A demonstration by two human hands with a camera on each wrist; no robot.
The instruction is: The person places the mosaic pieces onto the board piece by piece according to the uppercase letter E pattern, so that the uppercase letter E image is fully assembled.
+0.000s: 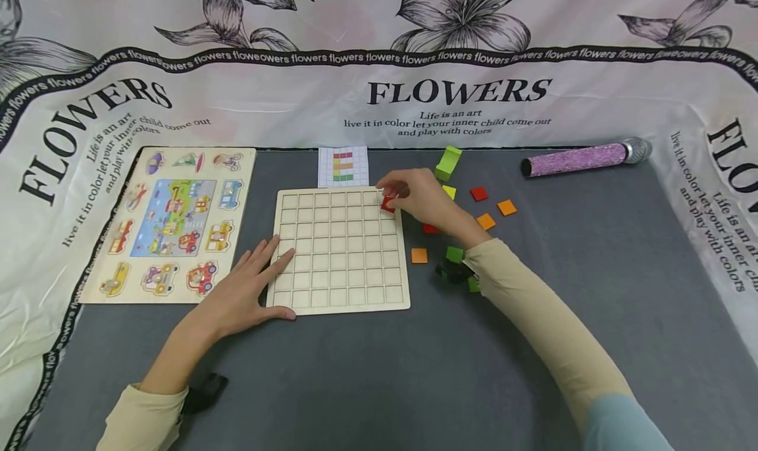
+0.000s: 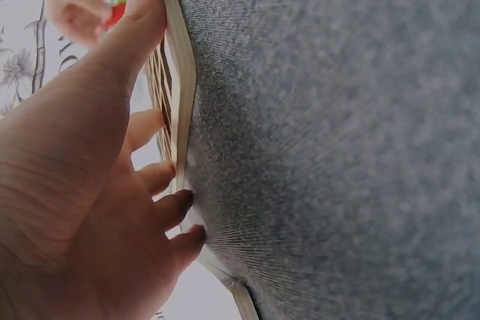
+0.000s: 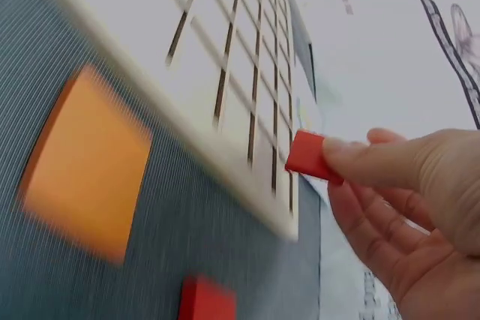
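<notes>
Plainly, the left hand lies nearest, fingers spread along the left side of the wooden grid board, thumb at its near left corner; the board rests flat on the grey counter, thin raised strips parting it into rows of small square cells of pale wood; left of it lies a puzzle board, which bears vehicle-like pictures around a large central scene; to the grid board's right, loose pieces lie scattered, among them a green tile, an orange tile just beside the board's edge, and a second red tile farther off.

Beyond these, the right hand pinches the held red tile between thumb and fingers, at the board's far right corner; whether the tile touches the board I cannot tell; it is bright red, flat and smooth, with straight edges; the right wrist view shows it tilted, its free edge pointing away from the fingertips; it looks nearly square, so a long axis is hard to tell.

Farthest on the counter, a card with a coloured grid pattern sits just behind the board; a green block and a purple microphone lie to its right.
</notes>
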